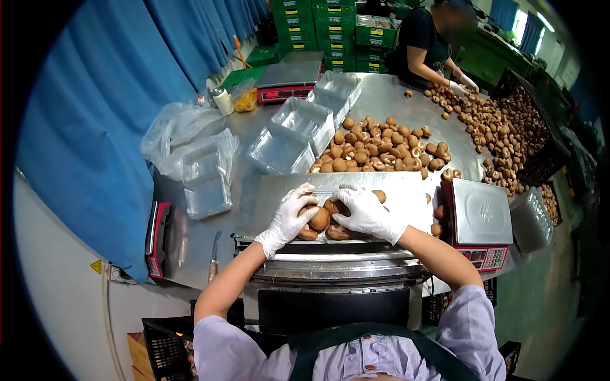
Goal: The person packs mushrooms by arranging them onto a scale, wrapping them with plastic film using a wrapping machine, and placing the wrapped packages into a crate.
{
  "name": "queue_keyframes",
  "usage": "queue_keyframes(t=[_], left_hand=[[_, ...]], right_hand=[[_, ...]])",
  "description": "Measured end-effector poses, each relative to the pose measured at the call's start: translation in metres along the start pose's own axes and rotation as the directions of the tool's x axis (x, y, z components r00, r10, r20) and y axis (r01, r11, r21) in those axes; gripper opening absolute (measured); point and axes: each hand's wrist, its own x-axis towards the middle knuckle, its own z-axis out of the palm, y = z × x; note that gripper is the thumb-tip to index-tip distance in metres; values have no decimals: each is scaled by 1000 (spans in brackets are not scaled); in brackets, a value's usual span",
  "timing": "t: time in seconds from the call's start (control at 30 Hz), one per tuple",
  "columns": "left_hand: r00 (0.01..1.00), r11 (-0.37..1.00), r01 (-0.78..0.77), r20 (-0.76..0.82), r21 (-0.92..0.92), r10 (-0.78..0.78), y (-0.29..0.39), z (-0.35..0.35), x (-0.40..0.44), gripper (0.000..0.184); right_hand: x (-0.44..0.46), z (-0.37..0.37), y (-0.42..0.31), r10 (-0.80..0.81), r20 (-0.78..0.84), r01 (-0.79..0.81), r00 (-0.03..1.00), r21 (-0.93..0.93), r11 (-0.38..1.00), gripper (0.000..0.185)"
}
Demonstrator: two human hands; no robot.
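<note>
Both of my hands wear white gloves and meet over a metal plate (413,197) at the table's near side. My left hand (291,216) curves round the left side of a small group of brown mushrooms (319,219), its fingers closed on them. From the right, my right hand (367,213) has its fingers wrapped over mushrooms in the same group. What lies under the mushrooms is mostly hidden. One loose mushroom (379,196) sits behind my right hand. A large mushroom pile (381,147) lies just beyond the plate.
Clear plastic trays (304,120) stand left of the pile. A red scale (483,213) is at the right, another (289,82) at the back. A knife (215,254) lies at the left edge. Across the table, a person (426,44) handles mushrooms near a tipped black crate (548,140).
</note>
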Motion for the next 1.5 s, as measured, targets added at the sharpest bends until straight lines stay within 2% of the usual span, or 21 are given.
queue_keyframes(t=[0.1,0.3,0.37,0.47,0.67,0.77,0.87,0.97,1.03,1.1,1.17,1.2,1.23,1.27,1.3,1.33,1.37,1.4,1.43,1.47,1.5], left_hand=[[989,990,-70,-120,123,84,-2,7,2,17],[994,966,-109,3,236,112,4,-3,9,21],[993,964,-115,14,240,115,3,-7,7,25],[996,997,74,43,30,-76,8,-22,2,27],[991,990,122,52,77,-126,18,-51,-21,23],[987,981,137,62,134,-146,29,-63,-38,22],[926,932,-221,362,286,108,37,-80,-59,23],[722,748,-566,646,347,247,39,-86,-80,25],[705,710,-574,687,409,174,37,-82,-91,20],[751,734,-532,635,422,180,28,-74,-97,17],[795,755,-494,575,431,191,29,-72,-102,13],[867,930,-214,496,299,40,30,-72,-108,9],[885,988,88,446,126,-136,29,-75,-115,6],[864,976,167,497,-141,-76,28,-83,-129,5],[746,805,543,578,-240,-330,63,-103,-128,6],[645,590,729,634,-347,-426,80,-123,-130,6],[644,568,737,636,-366,-425,89,-143,-128,6],[720,510,691,545,-511,-430,106,-158,-123,10],[871,593,491,343,-638,-352,117,-171,-116,13],[976,738,220,145,-638,-165,114,-186,-103,17],[994,721,32,-51,-692,-92,127,-190,-83,22]], right_hand=[[-1,2,1,-4,-11,3,1000,-23,1000,36],[0,-2,-3,56,67,-57,996,11,998,34],[-3,1,1,-9,-8,10,1000,69,998,35],[-8,-8,-3,-24,-15,25,1000,46,999,36],[-38,-42,-17,-10,28,10,1000,-7,1000,33],[-64,-60,-17,-140,1,139,990,-147,979,28],[-96,-84,-16,-194,254,268,948,-302,915,34],[-123,-95,-10,-162,452,367,877,-412,834,36],[-142,-79,4,-232,446,426,864,-406,808,37],[-150,-66,0,-103,501,335,859,-398,854,37],[-155,-62,7,-165,327,257,931,-263,930,31],[-162,-65,5,-146,303,222,942,-234,947,27],[-172,-67,-2,-127,276,187,953,-203,961,23],[-189,-73,-17,116,337,-97,934,-74,993,15],[-199,-86,-37,211,258,-234,943,61,970,11],[-204,-107,-50,298,264,-363,917,249,898,10],[-198,-140,-71,367,317,-458,875,294,839,8],[-193,-166,-90,434,336,-546,836,423,723,7],[-189,-183,-97,304,151,-337,941,527,780,10],[-183,-196,-99,215,-30,-158,976,577,801,14],[-169,-196,-92,101,-243,108,965,717,689,17]])
